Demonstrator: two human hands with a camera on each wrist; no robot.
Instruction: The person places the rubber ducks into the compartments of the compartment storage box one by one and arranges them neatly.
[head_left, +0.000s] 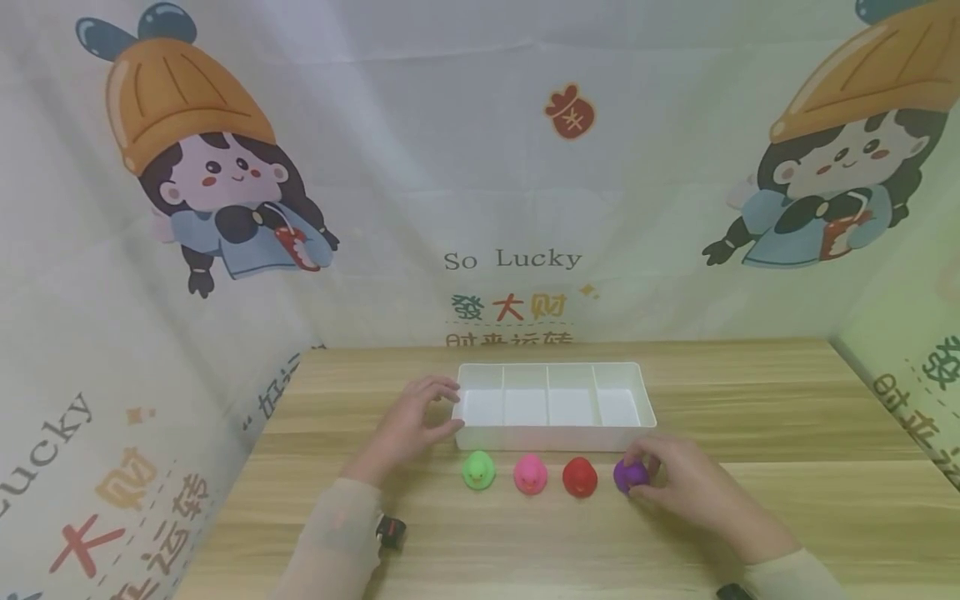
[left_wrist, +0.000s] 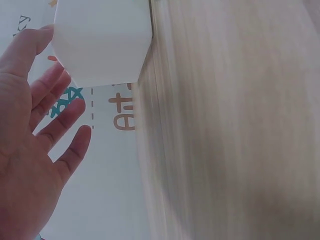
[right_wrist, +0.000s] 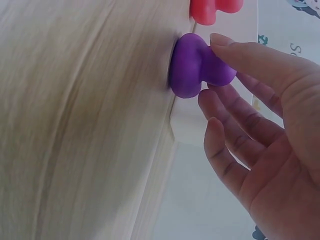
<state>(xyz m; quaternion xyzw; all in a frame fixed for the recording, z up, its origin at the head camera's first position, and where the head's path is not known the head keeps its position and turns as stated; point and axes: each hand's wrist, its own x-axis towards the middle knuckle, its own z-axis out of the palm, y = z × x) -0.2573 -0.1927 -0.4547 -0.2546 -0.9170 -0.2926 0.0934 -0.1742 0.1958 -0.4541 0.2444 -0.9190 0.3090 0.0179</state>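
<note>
Four compartments' worth of white plastic box is avoided here; a long white divided box (head_left: 555, 438) stands on the table. My left hand (head_left: 411, 425) is at its left end, thumb and fingertips right at the rim, fingers loosely spread; the left wrist view shows the box's end wall (left_wrist: 102, 55) beside the thumb. In front of the box, my right hand (head_left: 686, 483) pinches a small purple rubber duck (right_wrist: 187, 67) between thumb and fingers, the duck low over the wood. To its left sit a red duck (head_left: 580, 477), a pink duck (head_left: 530, 474) and a green duck (head_left: 478, 471) in a row.
The wooden table (head_left: 510, 550) runs back to a printed cloth backdrop (head_left: 420, 183) with cartoon figures and lettering. Cloth also hangs along the left and right sides. A black wrist strap piece (head_left: 391, 532) shows by the left sleeve.
</note>
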